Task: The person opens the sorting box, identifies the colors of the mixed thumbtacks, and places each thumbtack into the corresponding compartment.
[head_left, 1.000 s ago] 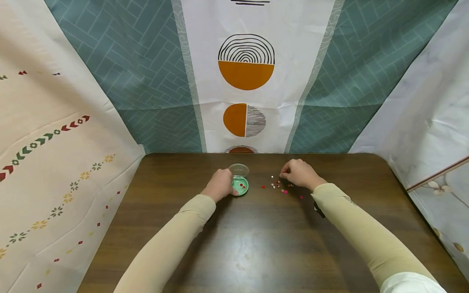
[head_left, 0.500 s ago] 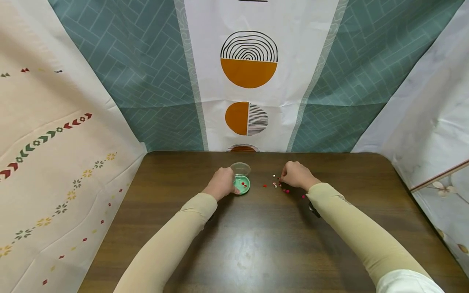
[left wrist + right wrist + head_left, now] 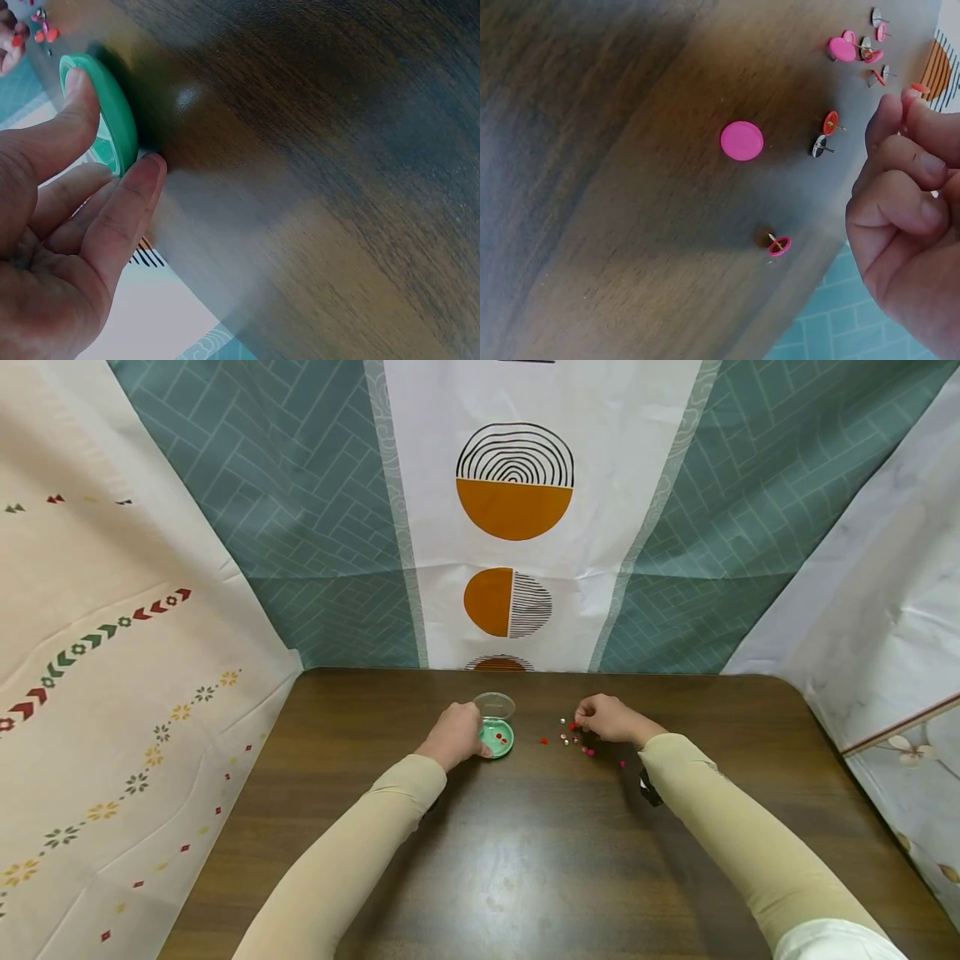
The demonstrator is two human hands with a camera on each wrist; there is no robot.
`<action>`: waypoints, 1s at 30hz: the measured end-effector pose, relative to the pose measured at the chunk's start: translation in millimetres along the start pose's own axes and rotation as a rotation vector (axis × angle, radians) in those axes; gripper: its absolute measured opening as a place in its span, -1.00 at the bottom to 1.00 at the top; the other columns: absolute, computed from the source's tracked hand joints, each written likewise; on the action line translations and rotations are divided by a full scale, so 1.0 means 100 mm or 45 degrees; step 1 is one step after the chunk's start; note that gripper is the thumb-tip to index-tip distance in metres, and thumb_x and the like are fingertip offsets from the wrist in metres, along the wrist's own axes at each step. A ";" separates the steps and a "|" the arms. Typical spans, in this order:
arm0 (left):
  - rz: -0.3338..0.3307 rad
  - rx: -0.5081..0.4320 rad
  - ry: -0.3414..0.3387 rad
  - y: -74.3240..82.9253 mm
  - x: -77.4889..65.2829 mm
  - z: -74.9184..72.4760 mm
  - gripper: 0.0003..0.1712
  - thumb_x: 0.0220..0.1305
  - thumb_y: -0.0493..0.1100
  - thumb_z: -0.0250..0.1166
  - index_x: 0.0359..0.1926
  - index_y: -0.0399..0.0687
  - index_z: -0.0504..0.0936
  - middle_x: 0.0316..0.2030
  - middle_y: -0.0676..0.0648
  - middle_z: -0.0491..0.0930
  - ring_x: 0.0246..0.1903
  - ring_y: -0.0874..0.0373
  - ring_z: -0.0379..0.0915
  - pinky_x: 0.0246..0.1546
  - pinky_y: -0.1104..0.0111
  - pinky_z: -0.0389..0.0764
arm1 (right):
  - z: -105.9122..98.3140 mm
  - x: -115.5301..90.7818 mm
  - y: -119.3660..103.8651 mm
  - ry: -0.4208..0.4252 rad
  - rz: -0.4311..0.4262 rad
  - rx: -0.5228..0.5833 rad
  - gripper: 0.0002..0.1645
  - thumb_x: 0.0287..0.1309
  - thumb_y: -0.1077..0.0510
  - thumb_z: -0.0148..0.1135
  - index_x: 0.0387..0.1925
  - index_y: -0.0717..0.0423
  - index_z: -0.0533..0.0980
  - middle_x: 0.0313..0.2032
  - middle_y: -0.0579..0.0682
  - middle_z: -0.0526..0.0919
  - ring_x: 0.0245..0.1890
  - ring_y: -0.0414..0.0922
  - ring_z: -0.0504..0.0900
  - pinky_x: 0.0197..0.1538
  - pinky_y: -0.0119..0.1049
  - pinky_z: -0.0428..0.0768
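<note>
- Right hand edged away from green case, grip pinching red tack.
- Left hand: grip clamps case edge.
- I see loose tacks right of case.

Green dish, pink tacks and red tacks on a brown, wood-grained table.
A teal hanging shows pale brick-like lines; its white panel bears orange half-circles and black stripes. The left-hand cloth is cream with red, green and yellow motifs. The sleeves are pale yellow.
</note>
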State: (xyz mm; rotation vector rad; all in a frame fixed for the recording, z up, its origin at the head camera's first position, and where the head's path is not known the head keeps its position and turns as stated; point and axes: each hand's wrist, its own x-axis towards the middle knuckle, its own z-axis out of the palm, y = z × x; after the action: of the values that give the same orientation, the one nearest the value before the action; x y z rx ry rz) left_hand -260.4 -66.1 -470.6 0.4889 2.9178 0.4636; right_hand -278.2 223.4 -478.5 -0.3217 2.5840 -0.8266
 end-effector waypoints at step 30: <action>-0.029 -0.013 -0.014 0.00 0.02 0.01 -0.56 -0.34 0.04 0.61 -0.72 -0.04 0.50 -0.70 0.05 0.47 -0.49 0.10 0.37 -0.33 0.32 0.47 | -0.13 -0.08 0.01 -0.088 -0.017 0.476 -0.72 0.36 0.16 -0.06 -0.15 0.34 0.42 -0.46 -0.01 0.37 -0.67 -0.20 0.14 -0.63 -0.40 0.16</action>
State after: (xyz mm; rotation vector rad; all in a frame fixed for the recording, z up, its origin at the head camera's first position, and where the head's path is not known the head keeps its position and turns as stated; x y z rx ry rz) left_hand -261.7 -65.6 -471.3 0.4554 2.9060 0.4714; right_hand -277.2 233.2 -467.0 -0.2496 2.3038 -1.2527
